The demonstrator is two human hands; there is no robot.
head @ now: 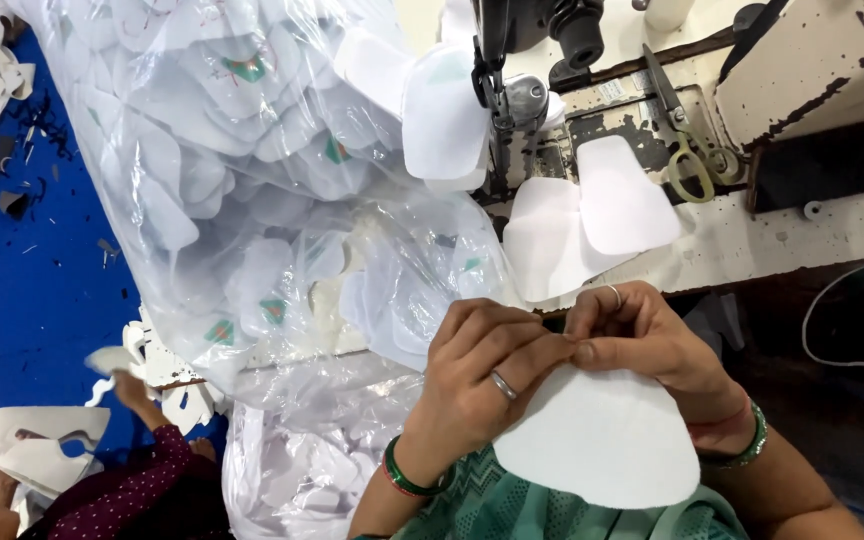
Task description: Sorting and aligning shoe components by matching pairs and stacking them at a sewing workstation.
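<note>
left hand: fingers pinched on the top edge of a white fabric cutout that sits low in front of the body, just short of the tabletop
right hand: fingers closed on that same edge, touching the left ones
sewing machine: just beyond, more white pieces lying by its needle
scissors: on the tabletop, to the right of the machine
plastic bag: clear, stuffed with cutouts, to the left
tip: I'd say keep the edges lined up flush and the pinch tight so the layers don't slide
</note>
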